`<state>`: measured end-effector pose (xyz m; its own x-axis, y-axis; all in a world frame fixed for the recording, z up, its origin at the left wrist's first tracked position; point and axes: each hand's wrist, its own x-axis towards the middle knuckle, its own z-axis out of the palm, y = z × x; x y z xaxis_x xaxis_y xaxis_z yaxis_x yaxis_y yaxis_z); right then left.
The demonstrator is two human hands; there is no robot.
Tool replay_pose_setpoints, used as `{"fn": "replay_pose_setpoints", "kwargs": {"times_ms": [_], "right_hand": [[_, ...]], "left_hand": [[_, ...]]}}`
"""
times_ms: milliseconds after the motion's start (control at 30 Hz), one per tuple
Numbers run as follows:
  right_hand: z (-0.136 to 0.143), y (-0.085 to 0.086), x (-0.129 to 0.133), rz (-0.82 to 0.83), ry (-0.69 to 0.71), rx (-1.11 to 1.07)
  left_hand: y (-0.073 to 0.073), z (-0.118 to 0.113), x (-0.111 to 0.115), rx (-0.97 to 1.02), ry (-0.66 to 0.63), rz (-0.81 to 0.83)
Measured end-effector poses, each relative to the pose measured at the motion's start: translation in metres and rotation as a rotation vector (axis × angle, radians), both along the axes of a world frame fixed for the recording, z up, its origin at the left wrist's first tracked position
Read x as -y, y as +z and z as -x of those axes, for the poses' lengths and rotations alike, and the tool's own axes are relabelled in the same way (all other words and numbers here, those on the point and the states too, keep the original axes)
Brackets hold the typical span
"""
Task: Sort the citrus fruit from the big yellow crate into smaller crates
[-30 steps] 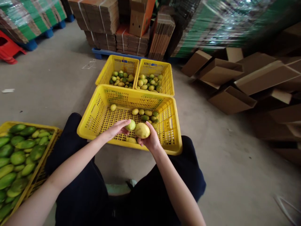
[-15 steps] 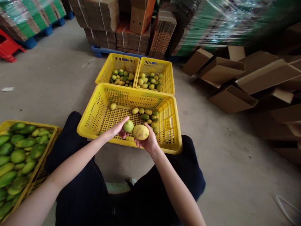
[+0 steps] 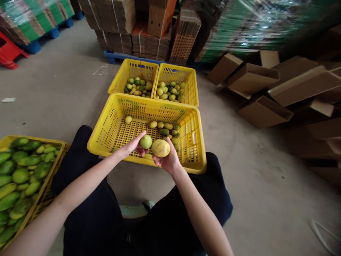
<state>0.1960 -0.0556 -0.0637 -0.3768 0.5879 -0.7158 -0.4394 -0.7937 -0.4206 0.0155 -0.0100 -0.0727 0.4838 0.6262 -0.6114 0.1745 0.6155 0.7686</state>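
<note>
My left hand (image 3: pixel 137 145) is closed around a small, round green fruit (image 3: pixel 146 142), its thumb along the top. Beside it my right hand (image 3: pixel 169 160) grips a larger yellow oval fruit (image 3: pixel 161 148) with brownish marks; its fingers curl underneath. The two fruits are close together, above the near rim of a wide yellow perforated crate (image 3: pixel 106 151) between my knees. Inside that crate, several yellow and green fruits (image 3: pixel 168 126) lie mostly on the right, and one yellow fruit (image 3: pixel 128 120) is alone at the left. I cannot tell their exact kind.
Two yellow crates (image 3: pixel 117 78) (image 3: pixel 192 85) holding fruit stand behind the wide one. At my left is a crate (image 3: pixel 57 142) heaped with green fruit. Flattened cartons (image 3: pixel 117 16) are stacked at the back; open cardboard boxes (image 3: pixel 262 110) lie on the right. A red stool (image 3: pixel 10 53) stands far left.
The yellow fruit has turned slightly in my right hand and shifted a little to the right. My left hand and the green fruit have barely moved.
</note>
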Motion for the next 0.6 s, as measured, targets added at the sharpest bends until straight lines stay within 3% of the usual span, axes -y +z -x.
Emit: {"fn": "replay_pose_setpoints", "kwargs": {"times_ms": [300,600], "right_hand": [[-0.0011,-0.0027,0.0013,-0.062,0.013,-0.086],[-0.0064,-0.0089,0.0049,-0.278,0.113,-0.242]], "left_hand": [[0.0032,0.0002,0.0003,0.026,0.012,-0.002],[0.0009,0.0024,-0.0037,0.019,0.074,0.013]]}}
